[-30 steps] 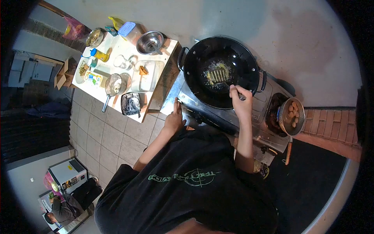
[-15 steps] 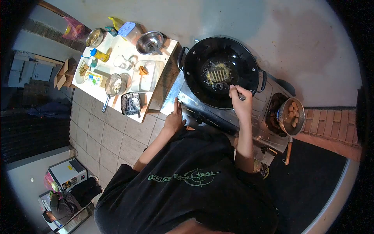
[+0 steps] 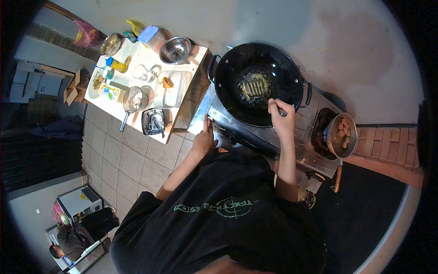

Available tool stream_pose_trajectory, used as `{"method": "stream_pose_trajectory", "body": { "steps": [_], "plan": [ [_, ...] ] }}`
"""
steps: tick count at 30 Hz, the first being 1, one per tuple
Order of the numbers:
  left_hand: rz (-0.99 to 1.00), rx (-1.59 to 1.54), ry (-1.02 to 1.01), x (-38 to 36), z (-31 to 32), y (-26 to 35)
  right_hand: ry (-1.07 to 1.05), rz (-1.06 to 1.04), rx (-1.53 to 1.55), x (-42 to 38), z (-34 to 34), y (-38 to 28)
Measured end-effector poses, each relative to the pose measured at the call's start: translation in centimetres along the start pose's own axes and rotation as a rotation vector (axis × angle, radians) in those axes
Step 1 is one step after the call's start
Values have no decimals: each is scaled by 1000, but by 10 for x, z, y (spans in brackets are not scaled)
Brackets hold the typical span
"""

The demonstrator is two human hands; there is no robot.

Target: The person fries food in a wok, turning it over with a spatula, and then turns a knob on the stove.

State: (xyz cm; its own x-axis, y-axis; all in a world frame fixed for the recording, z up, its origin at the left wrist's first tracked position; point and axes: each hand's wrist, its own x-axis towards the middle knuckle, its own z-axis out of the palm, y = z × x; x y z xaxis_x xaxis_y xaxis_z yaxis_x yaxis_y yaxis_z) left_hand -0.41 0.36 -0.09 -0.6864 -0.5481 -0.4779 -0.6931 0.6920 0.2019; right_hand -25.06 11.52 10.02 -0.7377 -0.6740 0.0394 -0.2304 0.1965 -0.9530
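My right hand (image 3: pixel 283 116) is wrapped round the handle of a slotted turner (image 3: pixel 254 87), whose head lies low in a large black wok (image 3: pixel 287 68). Around the slots, yellowish food sits in bubbling oil at the wok's bottom. The wok stands on a steel gas stove (image 3: pixel 308 123). At the stove's left front corner my left hand (image 3: pixel 204 141) rests by the edge, index finger stretched out and nothing in it.
A wooden-handled pan (image 3: pixel 335 144) of brown pieces sits over the right burner. The table (image 3: pixel 197 57) at left bears a steel bowl (image 3: pixel 169 51), a plastic tub (image 3: pixel 184 93), a black tray (image 3: pixel 146 123) and several jars. A person (image 3: pixel 73 242) is at lower left.
The turner and my right hand have barely shifted in the wok. My left hand stays in the same place.
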Motion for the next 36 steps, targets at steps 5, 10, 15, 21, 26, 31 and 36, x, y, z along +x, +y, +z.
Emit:
{"method": "stream_pose_trajectory", "body": {
  "steps": [5, 10, 15, 21, 26, 31, 36],
  "plan": [
    [16, 26, -6, 1, 3, -2, 18, 15, -13, 0, 1, -6],
    [12, 61, 10, 1, 3, -1, -3, 24, -16, 0, -1, -6],
    [2, 96, 24, 1, 3, -1, -11, 14, -37, 0, -1, -8],
    [34, 30, 15, 1, 3, -2, 13, 15, -24, 0, 1, -6],
    [11, 29, 0, 2, 3, -2, 6, 27, -16, 0, 1, -4],
    [25, 33, 34, 1, 7, -3, 2, 8, -24, 0, 2, -4],
    [9, 30, -6, -1, -1, 0, 2, 0, -28, 0, 2, -3]
  ]
}}
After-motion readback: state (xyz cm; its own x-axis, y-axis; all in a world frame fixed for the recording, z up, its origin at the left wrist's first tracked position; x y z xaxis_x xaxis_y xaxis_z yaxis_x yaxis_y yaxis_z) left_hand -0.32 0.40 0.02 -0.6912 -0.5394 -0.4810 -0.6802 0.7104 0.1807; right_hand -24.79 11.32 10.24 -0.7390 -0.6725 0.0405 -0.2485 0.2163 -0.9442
